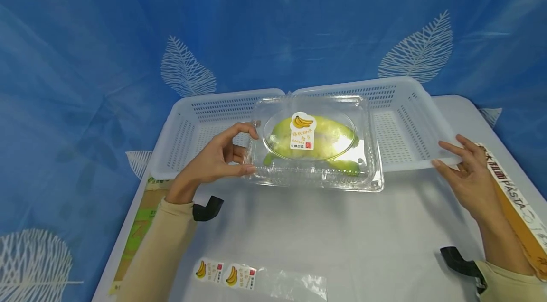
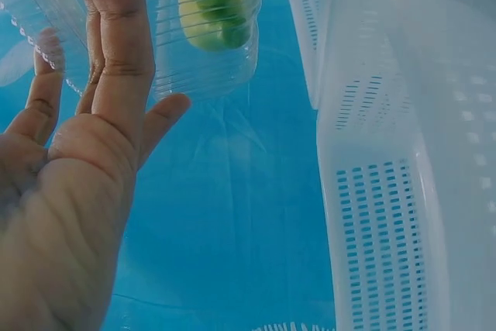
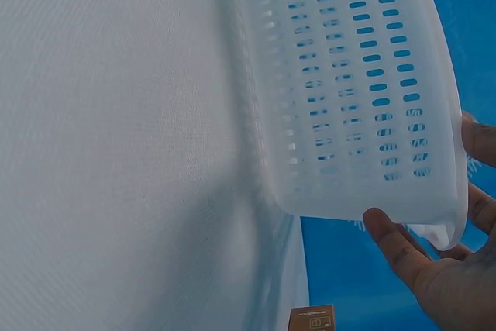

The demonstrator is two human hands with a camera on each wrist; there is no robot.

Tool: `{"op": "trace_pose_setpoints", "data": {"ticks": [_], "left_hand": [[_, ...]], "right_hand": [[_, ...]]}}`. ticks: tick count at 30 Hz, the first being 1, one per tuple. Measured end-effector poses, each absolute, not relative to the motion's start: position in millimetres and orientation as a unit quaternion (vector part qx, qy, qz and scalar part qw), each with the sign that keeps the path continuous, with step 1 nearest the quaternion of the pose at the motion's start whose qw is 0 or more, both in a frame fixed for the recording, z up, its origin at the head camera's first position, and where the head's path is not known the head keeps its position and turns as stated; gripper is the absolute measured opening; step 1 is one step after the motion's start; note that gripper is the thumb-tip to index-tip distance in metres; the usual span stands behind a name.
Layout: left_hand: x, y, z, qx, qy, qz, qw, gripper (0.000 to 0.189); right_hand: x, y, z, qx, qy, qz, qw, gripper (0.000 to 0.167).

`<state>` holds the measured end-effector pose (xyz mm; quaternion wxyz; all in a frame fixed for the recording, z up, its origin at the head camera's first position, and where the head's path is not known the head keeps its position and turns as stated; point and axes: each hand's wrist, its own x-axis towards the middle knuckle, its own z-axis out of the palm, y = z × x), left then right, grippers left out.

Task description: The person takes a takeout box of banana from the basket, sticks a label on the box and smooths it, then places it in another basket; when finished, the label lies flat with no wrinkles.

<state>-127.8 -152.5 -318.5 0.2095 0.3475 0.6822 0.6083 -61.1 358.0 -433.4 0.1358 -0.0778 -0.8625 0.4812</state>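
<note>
My left hand (image 1: 218,157) grips the left end of a clear plastic clamshell box (image 1: 372,169), thumb at its lower edge and forefinger above. Inside lie greenish-yellow bananas (image 1: 329,136). A white label (image 1: 303,133) with a banana picture sits on the lid. The box is raised in front of two white baskets. At the near right corner of the right-hand basket (image 1: 420,121) is my right hand (image 1: 474,176), its thumb on the front rim and forefinger over the side rim. The right wrist view shows the thumb against the outer wall of this basket (image 3: 349,98).
The left-hand basket (image 1: 181,143) stands beside the other, partly hidden by the box. On the white table (image 1: 363,245) lies a clear strip with two banana labels (image 1: 240,276). A green package (image 1: 141,226) is at the left, a pasta package (image 1: 519,212) at the right.
</note>
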Motion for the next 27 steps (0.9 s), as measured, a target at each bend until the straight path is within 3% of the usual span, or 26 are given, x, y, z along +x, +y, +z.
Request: {"op": "trace_pose_setpoints", "data": {"ticks": [27], "left_hand": [[-196, -89, -324, 0.276, 0.717, 0.591, 0.246, 0.055]], "right_hand": [[-60, 359, -433, -0.064, -0.871, 0.467, 0.138, 0.048]]}}
